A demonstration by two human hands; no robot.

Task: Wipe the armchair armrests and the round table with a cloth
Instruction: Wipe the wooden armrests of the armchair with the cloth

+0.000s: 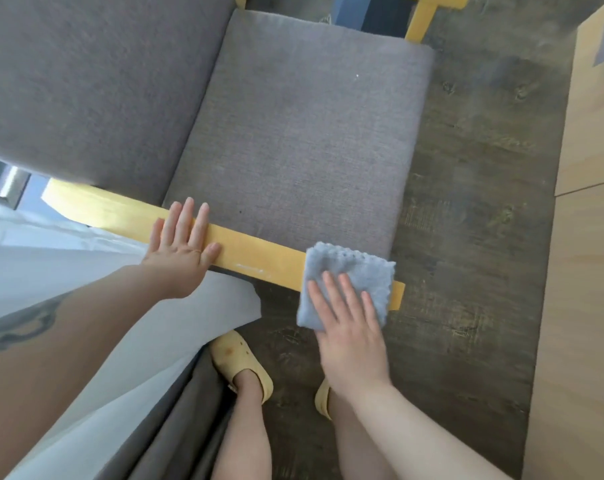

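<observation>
The armchair has grey cushions and yellow wooden arms. Its near armrest runs from the left towards the lower right. A folded light blue cloth lies over the front end of that armrest. My right hand presses flat on the cloth with straight fingers. My left hand rests flat on the armrest further back, fingers spread. The far armrest shows at the top. The round table is not in view.
Dark wood floor lies in front of the chair. Light wooden furniture stands along the right edge. White and grey curtains hang at the lower left beside my legs and yellow slippers.
</observation>
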